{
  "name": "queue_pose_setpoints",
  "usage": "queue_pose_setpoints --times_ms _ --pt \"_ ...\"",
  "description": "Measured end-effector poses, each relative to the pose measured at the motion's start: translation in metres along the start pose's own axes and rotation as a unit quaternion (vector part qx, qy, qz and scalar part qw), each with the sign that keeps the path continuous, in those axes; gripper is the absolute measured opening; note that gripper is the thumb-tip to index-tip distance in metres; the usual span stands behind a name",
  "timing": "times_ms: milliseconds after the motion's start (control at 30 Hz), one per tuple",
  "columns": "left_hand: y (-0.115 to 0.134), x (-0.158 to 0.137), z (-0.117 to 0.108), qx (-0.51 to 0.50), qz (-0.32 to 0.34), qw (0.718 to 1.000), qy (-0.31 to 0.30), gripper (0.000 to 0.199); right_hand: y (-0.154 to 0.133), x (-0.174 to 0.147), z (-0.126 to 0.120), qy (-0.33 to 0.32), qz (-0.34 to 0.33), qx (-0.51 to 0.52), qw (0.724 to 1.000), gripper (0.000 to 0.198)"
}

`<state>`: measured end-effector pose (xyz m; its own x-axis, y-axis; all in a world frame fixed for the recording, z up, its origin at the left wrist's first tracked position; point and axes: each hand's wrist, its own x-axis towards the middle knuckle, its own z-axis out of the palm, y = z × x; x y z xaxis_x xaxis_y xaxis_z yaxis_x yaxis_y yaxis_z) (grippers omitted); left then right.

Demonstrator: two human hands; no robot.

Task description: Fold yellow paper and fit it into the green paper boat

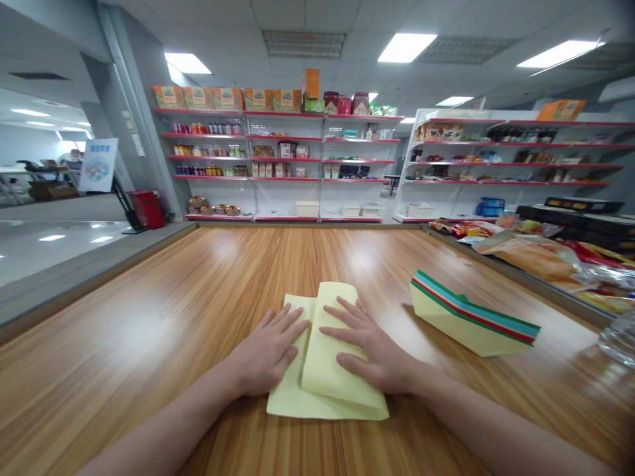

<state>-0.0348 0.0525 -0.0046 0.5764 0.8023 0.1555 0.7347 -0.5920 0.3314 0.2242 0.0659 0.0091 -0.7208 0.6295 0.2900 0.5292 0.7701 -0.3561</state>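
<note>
A sheet of pale yellow paper lies on the wooden table in front of me. Its right part is folded over toward the left, and that flap bulges a little instead of lying flat. My left hand rests on the paper's left part with the fingers stretched out, the tips close to the flap's edge. Spread across the folded flap are the fingers of my right hand, palm down. To the right stands a folded paper boat, pale yellow below with green, red and blue bands along its upper edge.
The wooden table has a raised dark rim. Snack packets and black boxes lie beyond its right edge. A clear plastic object sits at the far right. Stocked shelves stand behind, with a sign at left.
</note>
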Motion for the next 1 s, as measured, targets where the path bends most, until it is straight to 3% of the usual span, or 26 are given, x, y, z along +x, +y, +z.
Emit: queue_pose_setpoints --times_ms 300,433,533,600,733,833,900,1000 --pt "-0.006 0.003 0.005 -0.044 -0.010 0.999 0.014 0.042 -0.003 0.003 -0.001 -0.016 -0.033 0.042 0.998 0.044" --pt "-0.007 0.007 0.007 -0.089 -0.070 0.989 0.092 0.050 -0.004 0.002 0.000 -0.020 -0.045 0.044 0.998 0.045" --pt "-0.004 0.010 0.005 -0.211 -0.099 0.963 0.138 0.065 -0.001 0.000 0.004 0.023 -0.022 0.029 0.999 0.054" --pt "0.000 0.011 0.003 -0.362 -0.098 0.918 0.131 0.072 0.001 0.000 0.008 0.055 -0.005 0.033 0.998 0.060" --pt "0.015 0.016 -0.002 -0.653 -0.120 0.741 0.104 0.073 -0.002 0.004 0.011 0.061 -0.019 0.058 0.996 0.061" --pt "0.025 0.024 -0.001 -0.756 -0.170 0.630 0.050 0.057 -0.009 0.008 0.008 0.037 -0.052 0.051 0.997 0.058" --pt "0.029 0.028 0.002 -0.780 -0.203 0.591 0.038 0.051 -0.012 0.009 0.006 0.023 -0.069 0.039 0.997 0.052" --pt "0.030 0.029 0.007 -0.777 -0.203 0.593 0.064 0.053 -0.014 0.008 0.007 0.032 -0.064 0.022 0.997 0.044"
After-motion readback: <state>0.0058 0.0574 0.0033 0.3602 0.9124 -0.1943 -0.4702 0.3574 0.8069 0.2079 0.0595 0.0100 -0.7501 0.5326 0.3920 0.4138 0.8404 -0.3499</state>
